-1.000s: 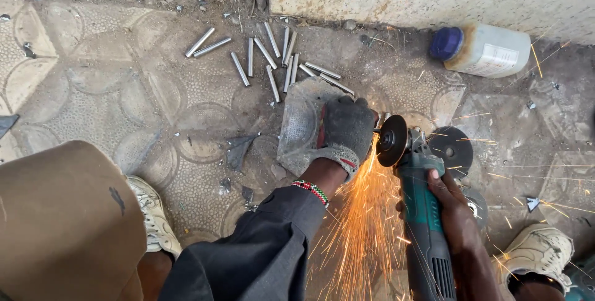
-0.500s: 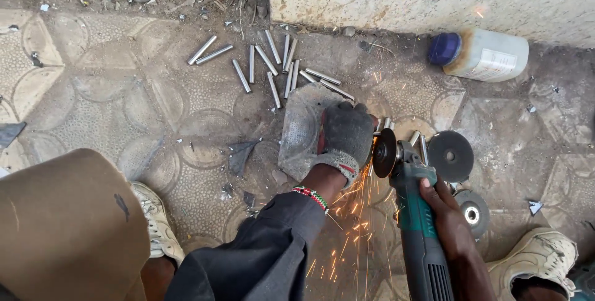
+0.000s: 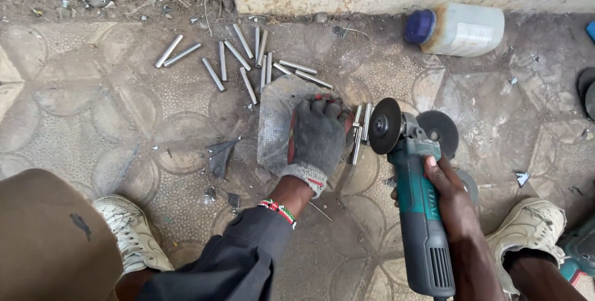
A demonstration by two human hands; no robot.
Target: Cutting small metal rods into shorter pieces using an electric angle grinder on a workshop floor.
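My left hand point(image 3: 319, 134), in a grey work glove, presses down on a flat metal plate point(image 3: 273, 121) lying on the patterned floor; something red shows under the glove. My right hand point(image 3: 449, 192), bare, grips the teal angle grinder point(image 3: 418, 220). Its dark cutting disc point(image 3: 385, 126) stands just right of the glove. A few short metal rods point(image 3: 359, 130) lie between the glove and the disc. No sparks show.
Several cut metal rods point(image 3: 238, 59) lie scattered behind the plate. A white plastic bottle with a blue cap point(image 3: 458, 28) lies by the wall. Loose grinder discs point(image 3: 439, 130) sit on the right. My shoes point(image 3: 130, 230) point(image 3: 536, 230) flank the work.
The shower of sparks has died out. The grinder's disc has come up off the workpiece, and the cut rods now show beside the glove.
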